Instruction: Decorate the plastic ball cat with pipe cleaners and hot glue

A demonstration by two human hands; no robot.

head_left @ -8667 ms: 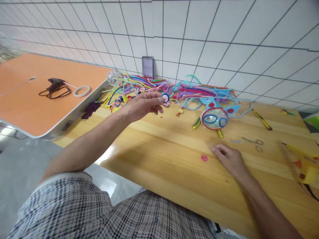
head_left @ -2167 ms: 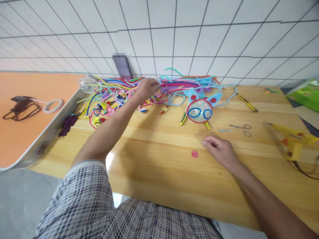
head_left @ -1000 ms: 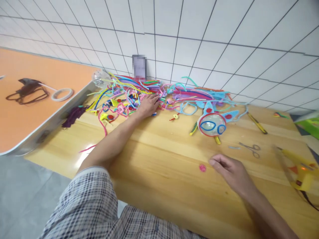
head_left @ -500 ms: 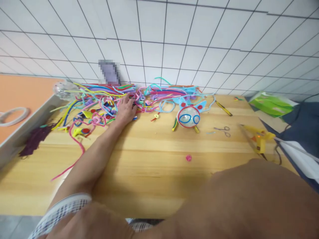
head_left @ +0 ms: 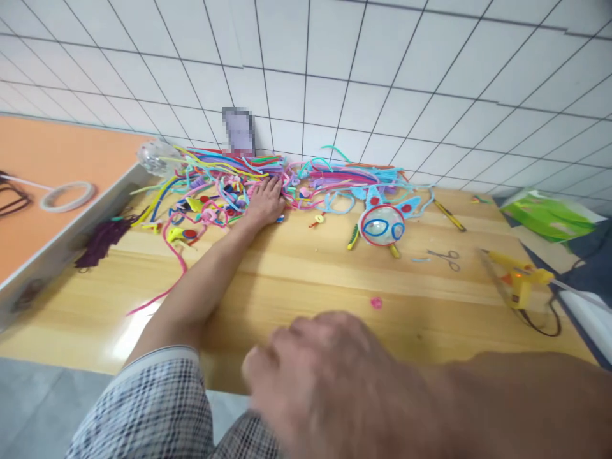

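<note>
My left hand (head_left: 268, 201) lies over a tangled pile of coloured pipe cleaners (head_left: 224, 191) by the wall, its fingers stretched out and slightly apart among them. What lies under its fingertips is hidden. Large and blurred in the foreground, my right hand (head_left: 320, 376) is above the table's front part, back of the hand up; its fingers look bent, and their inner side is hidden. To the right of the pile stands a clear round figure (head_left: 382, 225) with blue ears, a red pipe-cleaner ring and blue loops. A small pink curl (head_left: 376, 303) sits on the wood beyond my right hand.
On the right are scissors (head_left: 447, 257), a yellow cutter knife (head_left: 450, 215), a yellow glue gun (head_left: 520, 278) with a cord, and a green packet (head_left: 547, 213). A phone-like object (head_left: 239, 131) leans on the tiled wall. Tape (head_left: 67, 196) rests on the orange surface.
My right hand has come into view at the bottom, where only a bare arm showed before. My left hand stays at the pile. The whole view has shifted a little.
</note>
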